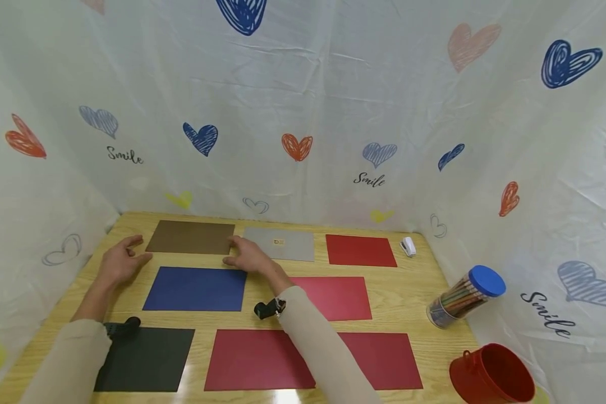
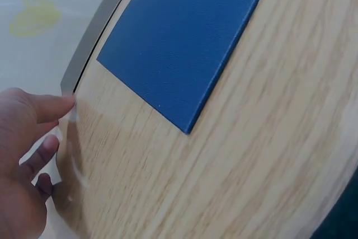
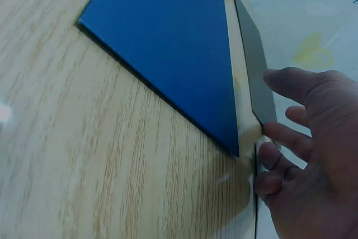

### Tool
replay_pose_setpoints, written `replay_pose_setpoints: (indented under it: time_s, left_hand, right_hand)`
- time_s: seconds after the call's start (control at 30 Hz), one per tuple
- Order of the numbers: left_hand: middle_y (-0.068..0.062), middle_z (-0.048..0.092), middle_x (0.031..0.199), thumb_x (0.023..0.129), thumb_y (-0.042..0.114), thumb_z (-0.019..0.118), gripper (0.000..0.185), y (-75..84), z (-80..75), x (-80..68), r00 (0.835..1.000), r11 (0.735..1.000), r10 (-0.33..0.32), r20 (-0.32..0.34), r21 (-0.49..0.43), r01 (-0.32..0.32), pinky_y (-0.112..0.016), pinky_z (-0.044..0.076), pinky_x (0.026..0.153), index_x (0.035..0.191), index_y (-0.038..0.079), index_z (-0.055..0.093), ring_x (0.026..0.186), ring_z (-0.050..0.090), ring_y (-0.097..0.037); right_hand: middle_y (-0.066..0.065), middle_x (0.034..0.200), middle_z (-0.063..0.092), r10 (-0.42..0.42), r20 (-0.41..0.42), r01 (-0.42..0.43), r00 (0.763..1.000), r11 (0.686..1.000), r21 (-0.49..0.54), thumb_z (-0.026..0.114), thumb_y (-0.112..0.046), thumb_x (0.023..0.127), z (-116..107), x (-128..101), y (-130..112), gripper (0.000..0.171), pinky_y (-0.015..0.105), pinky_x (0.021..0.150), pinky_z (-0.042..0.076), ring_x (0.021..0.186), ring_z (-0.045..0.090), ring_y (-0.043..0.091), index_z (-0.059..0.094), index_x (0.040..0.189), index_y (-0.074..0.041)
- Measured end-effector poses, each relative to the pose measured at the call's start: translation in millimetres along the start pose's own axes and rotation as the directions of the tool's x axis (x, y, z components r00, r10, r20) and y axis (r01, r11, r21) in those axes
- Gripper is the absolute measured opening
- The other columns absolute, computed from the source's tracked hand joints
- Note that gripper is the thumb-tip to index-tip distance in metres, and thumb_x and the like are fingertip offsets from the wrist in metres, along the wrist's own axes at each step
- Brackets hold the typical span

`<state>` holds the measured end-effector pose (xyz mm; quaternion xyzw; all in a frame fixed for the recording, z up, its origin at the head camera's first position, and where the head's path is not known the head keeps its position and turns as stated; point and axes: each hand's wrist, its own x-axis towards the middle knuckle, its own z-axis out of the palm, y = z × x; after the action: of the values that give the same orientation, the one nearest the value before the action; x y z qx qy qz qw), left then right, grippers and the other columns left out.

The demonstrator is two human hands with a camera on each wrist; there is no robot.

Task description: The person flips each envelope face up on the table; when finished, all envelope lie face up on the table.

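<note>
Toward the table's back left lies a flat brown rectangular sheet (image 1: pixel 189 237), seen edge-on as a greyish strip (image 3: pixel 254 62) in the right wrist view. My left hand (image 1: pixel 121 262) is at its left end, thumb and fingers spread apart, nothing held. At the opposite end is my right hand (image 1: pixel 252 258), its thumb (image 3: pixel 285 82) overlapping the sheet's corner in the right wrist view and its other fingers loosely bent. Just in front of the brown sheet, between the two forearms, lies a blue sheet (image 1: pixel 194 289).
A grey sheet (image 1: pixel 300 247) with a small label and a red sheet (image 1: pixel 361 251) lie along the back. Pink, dark red and black (image 1: pixel 146 359) sheets lie nearer. On the right are a white stapler-like item (image 1: pixel 408 247), a pencil jar (image 1: pixel 454 300) and a red bucket (image 1: pixel 477 376).
</note>
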<state>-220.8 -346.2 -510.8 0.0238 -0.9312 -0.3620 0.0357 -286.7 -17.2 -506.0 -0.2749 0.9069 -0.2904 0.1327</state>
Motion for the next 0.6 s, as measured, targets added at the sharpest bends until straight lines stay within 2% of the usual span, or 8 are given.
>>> replay_pose_setpoints:
  time_s: [0.13, 0.23, 0.3, 0.37, 0.47, 0.6]
  left_hand:
    - [-0.035, 0.051, 0.136, 0.102, 0.014, 0.057, 0.054, -1.7, 2.5, -0.3, 0.999, 0.999, 0.014, -0.029, 0.031, -0.013, -0.055, 0.045, 0.079, 0.145, -0.013, 0.038, 0.103, 0.055, -0.046]
    - [-0.030, 0.062, 0.109, 0.099, 0.008, 0.057, 0.048, -0.3, 5.1, -0.7, 0.998, 0.998, 0.028, -0.058, 0.054, -0.025, -0.044, 0.043, 0.069, 0.141, -0.012, 0.044, 0.080, 0.055, -0.034]
    - [-0.021, 0.061, 0.089, 0.098, 0.006, 0.057, 0.046, 1.1, 6.4, -1.0, 0.997, 0.997, 0.036, -0.068, 0.064, -0.032, -0.038, 0.039, 0.064, 0.139, -0.012, 0.046, 0.069, 0.050, -0.024]
    - [-0.013, 0.055, 0.078, 0.097, 0.005, 0.057, 0.045, 2.0, 7.1, -1.5, 0.997, 0.997, 0.042, -0.064, 0.065, -0.038, -0.035, 0.036, 0.061, 0.138, -0.011, 0.047, 0.062, 0.045, -0.019]
    - [-0.018, 0.059, 0.084, 0.097, 0.004, 0.057, 0.045, 4.2, 7.8, -2.1, 0.997, 0.997, 0.055, -0.056, 0.063, -0.052, -0.034, 0.036, 0.060, 0.138, -0.011, 0.047, 0.061, 0.044, -0.016]
    - [-0.031, 0.060, 0.115, 0.096, 0.004, 0.056, 0.047, 6.8, 7.0, -1.9, 0.997, 0.996, 0.068, -0.043, 0.055, -0.065, -0.033, 0.038, 0.062, 0.139, -0.012, 0.045, 0.065, 0.048, -0.016]
  right_hand:
    - [0.006, 0.145, 0.055, 0.003, 0.009, -0.003, 1.000, 1.000, -0.009, 0.065, -0.031, 0.099, -1.3, -1.6, -3.0, 0.064, 0.028, 0.108, 0.041, 0.134, 0.051, 0.019, 0.040, 0.154, -0.010]
    - [0.006, 0.146, 0.054, -0.002, 0.018, 0.002, 1.000, 1.000, -0.013, 0.065, -0.030, 0.099, -1.8, -3.0, -3.2, 0.063, 0.028, 0.110, 0.040, 0.136, 0.050, 0.019, 0.040, 0.154, -0.010]
    - [0.007, 0.147, 0.053, -0.008, 0.021, 0.008, 1.000, 1.000, -0.018, 0.065, -0.029, 0.100, -1.4, -3.6, -2.8, 0.062, 0.029, 0.110, 0.039, 0.137, 0.049, 0.020, 0.040, 0.154, -0.010]
    - [0.007, 0.148, 0.053, -0.015, 0.025, 0.016, 1.000, 1.000, -0.022, 0.064, -0.028, 0.100, -1.0, -3.7, -2.3, 0.062, 0.029, 0.111, 0.039, 0.138, 0.048, 0.020, 0.040, 0.154, -0.009]
    - [0.006, 0.148, 0.053, -0.022, 0.026, 0.022, 0.999, 0.999, -0.032, 0.064, -0.029, 0.100, -0.5, -3.3, -1.3, 0.062, 0.028, 0.111, 0.038, 0.138, 0.047, 0.019, 0.040, 0.154, -0.009]
    - [0.005, 0.147, 0.053, -0.027, 0.029, 0.028, 0.999, 0.999, -0.037, 0.064, -0.030, 0.100, -0.5, -3.0, 0.3, 0.062, 0.027, 0.111, 0.037, 0.139, 0.047, 0.018, 0.041, 0.153, -0.010]
